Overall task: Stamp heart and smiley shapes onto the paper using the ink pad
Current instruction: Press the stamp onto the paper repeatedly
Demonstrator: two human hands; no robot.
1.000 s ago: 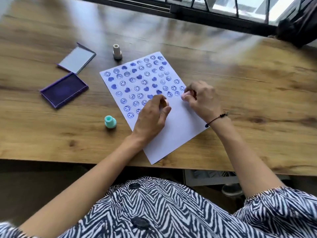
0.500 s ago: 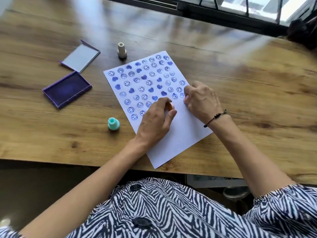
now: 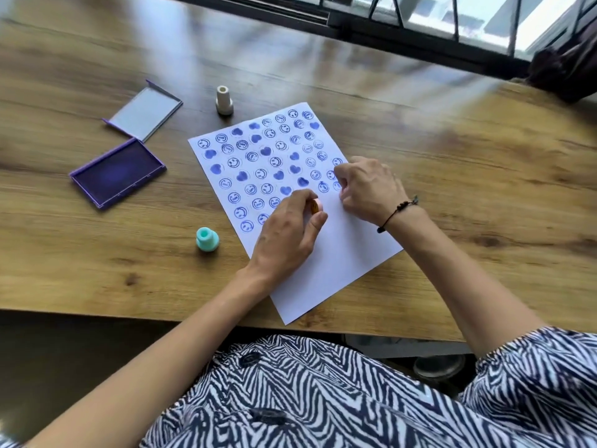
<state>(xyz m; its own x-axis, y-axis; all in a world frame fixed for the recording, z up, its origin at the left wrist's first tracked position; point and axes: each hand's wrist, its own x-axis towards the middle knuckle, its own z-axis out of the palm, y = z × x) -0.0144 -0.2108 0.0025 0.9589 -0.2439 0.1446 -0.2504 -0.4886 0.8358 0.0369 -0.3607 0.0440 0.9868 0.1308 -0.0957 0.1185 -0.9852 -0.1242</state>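
The paper (image 3: 339, 253) lies slanted on the wooden surface (image 3: 484, 189), its far half filled with rows of blue hearts and smiley prints, its near half blank. The left hand (image 3: 284, 234) rests on the sheet, its fingers (image 3: 318, 219) closed around a small orange stamp (image 3: 315, 205) at the near edge of the printed rows. The right hand (image 3: 368, 189) sits at the paper's right edge, fingers curled shut; whether they hold anything cannot be told. The open ink pad (image 3: 118, 173) lies well to the left, its lid (image 3: 145, 114) just beyond it. A teal stamp (image 3: 207, 239) stands just left of the paper, and a white stamp (image 3: 224, 100) stands beyond its far corner.
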